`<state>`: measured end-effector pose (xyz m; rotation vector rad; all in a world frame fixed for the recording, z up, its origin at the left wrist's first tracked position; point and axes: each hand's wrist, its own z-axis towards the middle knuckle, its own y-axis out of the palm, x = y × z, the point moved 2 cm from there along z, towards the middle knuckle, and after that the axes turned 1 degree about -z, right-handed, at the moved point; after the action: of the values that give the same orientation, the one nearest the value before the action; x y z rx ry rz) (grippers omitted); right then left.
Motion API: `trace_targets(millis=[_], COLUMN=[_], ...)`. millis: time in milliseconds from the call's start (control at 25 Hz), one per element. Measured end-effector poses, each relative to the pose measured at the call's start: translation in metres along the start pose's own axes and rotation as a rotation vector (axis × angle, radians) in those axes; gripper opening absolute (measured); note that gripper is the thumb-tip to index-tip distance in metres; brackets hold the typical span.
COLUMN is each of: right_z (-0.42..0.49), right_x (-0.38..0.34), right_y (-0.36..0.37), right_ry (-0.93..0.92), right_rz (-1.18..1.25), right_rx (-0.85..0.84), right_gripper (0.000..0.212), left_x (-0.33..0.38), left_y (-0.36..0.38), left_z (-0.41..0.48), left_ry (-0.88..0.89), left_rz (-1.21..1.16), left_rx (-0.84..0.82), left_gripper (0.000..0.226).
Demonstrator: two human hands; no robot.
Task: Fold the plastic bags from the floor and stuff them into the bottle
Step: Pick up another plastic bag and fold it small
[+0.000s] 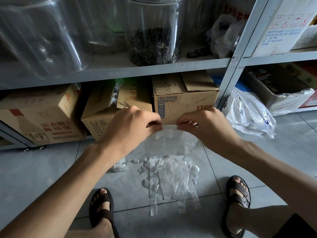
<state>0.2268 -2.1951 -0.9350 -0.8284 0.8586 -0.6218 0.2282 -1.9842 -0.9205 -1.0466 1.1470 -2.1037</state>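
Note:
A clear plastic bag [169, 140] hangs in the air in front of me, held by its top edge. My left hand [133, 125] pinches the left end of that edge and my right hand [204, 123] pinches the right end, fingers curled. Below on the grey tiled floor lies a pile of several clear plastic bags [171, 177], spread flat between my sandalled feet. A small clear bottle [120, 164] stands on the floor left of the pile, mostly hidden behind my left forearm.
A grey metal shelf [120, 70] rises straight ahead, with big clear jars [152, 30] on top and cardboard boxes [181, 98] underneath. A crumpled white printed bag [248, 115] lies on the floor at the right by the shelf post [235, 66].

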Motion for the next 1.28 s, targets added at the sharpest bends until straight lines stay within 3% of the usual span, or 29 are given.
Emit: trace_targets(millis=[160, 680, 1080, 1280], right_z=[0.000, 0.000, 0.001, 0.000], right_x=[0.007, 0.025, 0.019, 0.013], right_y=[-0.005, -0.015, -0.017, -0.018], right_ry=[0.058, 0.259, 0.228, 0.163], right_rz=[0.007, 0.158, 0.099, 0.083], right_rx=[-0.002, 0.044, 0.013, -0.002], right_gripper=[0.005, 0.016, 0.013, 0.011], left_x=[-0.009, -0.025, -0.028, -0.017], left_y=[-0.004, -0.017, -0.014, -0.001], left_z=[-0.003, -0.005, -0.005, -0.003], left_ry=[-0.044, -0.218, -0.253, -0.084], left_rz=[-0.002, -0.157, -0.159, -0.079], left_rx=[0.021, 0.053, -0.103, -0.225], left_gripper=[0.003, 0.019, 0.031, 0.029])
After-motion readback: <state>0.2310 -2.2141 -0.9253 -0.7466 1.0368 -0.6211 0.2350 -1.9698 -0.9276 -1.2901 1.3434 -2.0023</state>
